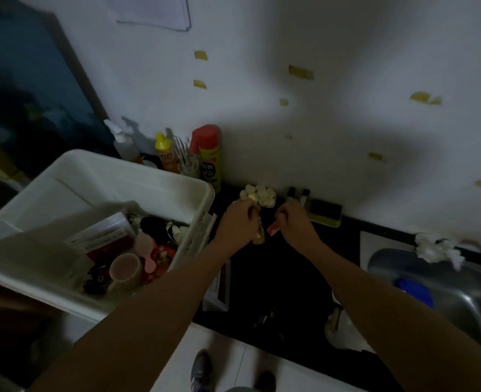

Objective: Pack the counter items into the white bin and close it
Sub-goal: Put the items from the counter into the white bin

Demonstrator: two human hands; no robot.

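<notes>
The small bottle (258,236), one of the counter items, is in my left hand (238,222). My fingers curl round its upper part, and its yellowish-brown lower end pokes out below my fist. It is narrow and tilted, held above the black counter (279,273). My right hand (294,224) is just beside it, pinching a pink piece (273,230) that sits close to the bottle; I cannot tell what the piece is.

Left of my hands the white bin (160,176) stands open, with smooth pale walls and a rounded rim. It holds a pink cup (126,271), a pink brush (146,247), a red box (103,239) and some dark things.

Behind my hands, near the wall, sit a bowl of white lumps (259,195) and a yellow sponge (325,215).
</notes>
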